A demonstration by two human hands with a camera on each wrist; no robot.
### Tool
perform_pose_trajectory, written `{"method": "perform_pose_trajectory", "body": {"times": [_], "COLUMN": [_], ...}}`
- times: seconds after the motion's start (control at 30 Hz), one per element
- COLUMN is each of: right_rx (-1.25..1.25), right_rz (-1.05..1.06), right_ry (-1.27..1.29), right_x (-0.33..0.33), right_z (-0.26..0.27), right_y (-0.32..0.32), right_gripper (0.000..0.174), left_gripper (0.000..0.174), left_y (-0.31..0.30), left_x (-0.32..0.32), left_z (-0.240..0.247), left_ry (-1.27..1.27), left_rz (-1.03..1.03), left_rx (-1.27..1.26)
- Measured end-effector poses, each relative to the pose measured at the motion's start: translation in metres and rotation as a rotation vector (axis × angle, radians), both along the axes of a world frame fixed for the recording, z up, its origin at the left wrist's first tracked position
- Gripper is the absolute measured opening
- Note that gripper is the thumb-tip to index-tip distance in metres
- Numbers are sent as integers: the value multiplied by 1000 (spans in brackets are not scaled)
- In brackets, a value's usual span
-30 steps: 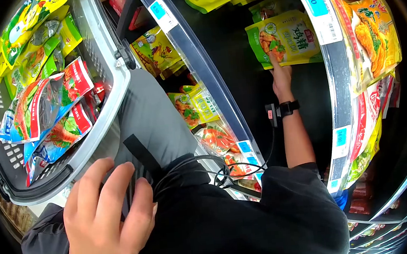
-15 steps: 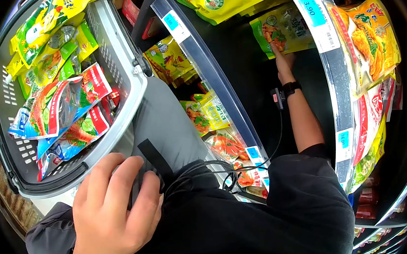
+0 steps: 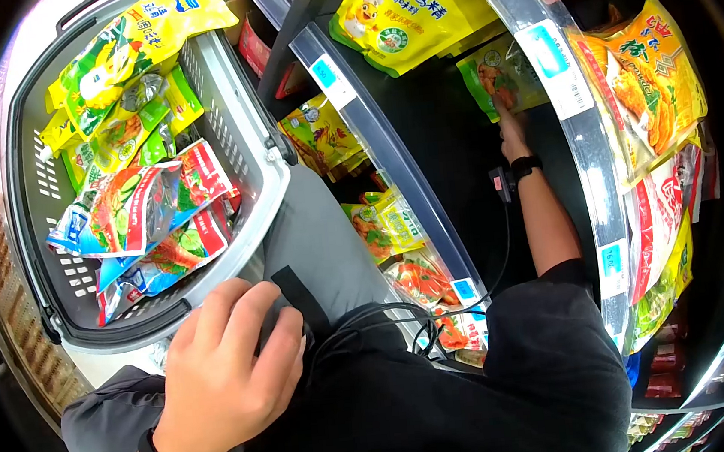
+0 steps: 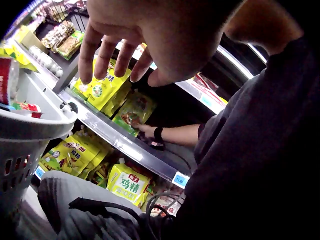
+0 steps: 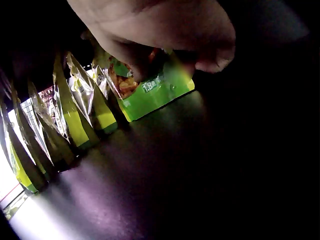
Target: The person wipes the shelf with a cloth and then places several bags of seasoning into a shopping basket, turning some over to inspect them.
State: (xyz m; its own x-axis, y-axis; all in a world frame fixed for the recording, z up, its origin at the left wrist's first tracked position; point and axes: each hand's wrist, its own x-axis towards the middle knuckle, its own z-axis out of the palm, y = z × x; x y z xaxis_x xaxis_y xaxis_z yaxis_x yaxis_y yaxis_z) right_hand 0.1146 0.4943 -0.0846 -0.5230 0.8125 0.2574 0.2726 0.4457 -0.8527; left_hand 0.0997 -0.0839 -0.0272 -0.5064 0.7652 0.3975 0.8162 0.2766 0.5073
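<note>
My right hand (image 3: 513, 137) reaches deep into the dark shelf and grips a green-and-yellow seasoning pouch (image 3: 485, 84) printed with a picture of food. The right wrist view has the fingers and thumb curled over the upper part of this pouch (image 5: 160, 100), its green bottom edge close to the shelf surface. Similar pouches (image 5: 75, 120) stand in a row beside it. My left hand (image 3: 236, 357) hangs with loosely bent fingers over my lap, near the basket's rim, and holds nothing. In its own wrist view, the left hand (image 4: 155, 42) has its fingers spread.
A grey shopping basket (image 3: 267, 208) at the left carries several yellow, red and blue pouches. Price-tagged shelf edges (image 3: 399, 162) run beside my right arm. Large yellow pouches (image 3: 412, 15) stand further along the shelf. Black cables (image 3: 370, 320) loop across my lap.
My right hand has moved the pouch further back into the shelf, where it now lies in shadow. The head view has shifted, so the basket appears further right. The left hand stays loosely bent.
</note>
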Motion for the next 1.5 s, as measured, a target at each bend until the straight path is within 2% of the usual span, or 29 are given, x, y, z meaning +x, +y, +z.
{"method": "perform_pose_trajectory", "body": {"times": [0.07,0.23,0.3,0.37,0.4,0.43,0.47,0.5,0.57,0.6,0.77,1.03,1.2,1.37,1.5], "right_rx": [-211,-303,-357,49,292,481,1042,1287,1495,1577,1691,1776,1738,1640,1535], "right_rz": [-205,-203,-220,139,375,391,521,643,751,739,763,734,719,797,852], "right_ry": [-176,-165,-129,-178,-109,-295,-313,-360,-383,-403,-369,-393,-380,-312,-271], "right_x": [3,27,25,15,3,-6,-19,-31,-57,-68,-114,-143,-152,-151,-145], "right_z": [5,9,21,31,27,47,61,73,71,69,58,48,46,48,59], "right_y": [-3,-5,-30,-69,-81,-127,-154,-178,-198,-207,-215,-208,-214,-218,-248], "right_gripper": [46,33,31,22,14,11,14,21,31,32,31,27,28,29,31], "left_gripper": [25,24,24,23,23,23,23,23,23,23,22,25,24,25,22], "left_y": [0,-3,-5,-6,-5,-4,-4,-4,-4,-4,-3,-12,-13,-16,-18], "left_x": [-1,-1,-2,-3,-4,-6,-7,-9,-13,-14,-13,-5,-5,-6,-5], "left_z": [-1,2,2,3,3,2,1,0,-3,-3,2,7,3,4,-2], "left_ry": [10,13,6,-9,-2,-4,-4,8,-13,0,-30,-1,-2,12,-16], "left_rz": [0,11,23,5,4,3,4,6,1,4,4,16,37,28,29], "left_rx": [-5,1,2,9,5,9,12,7,12,7,-1,-41,-32,-19,-3]}}
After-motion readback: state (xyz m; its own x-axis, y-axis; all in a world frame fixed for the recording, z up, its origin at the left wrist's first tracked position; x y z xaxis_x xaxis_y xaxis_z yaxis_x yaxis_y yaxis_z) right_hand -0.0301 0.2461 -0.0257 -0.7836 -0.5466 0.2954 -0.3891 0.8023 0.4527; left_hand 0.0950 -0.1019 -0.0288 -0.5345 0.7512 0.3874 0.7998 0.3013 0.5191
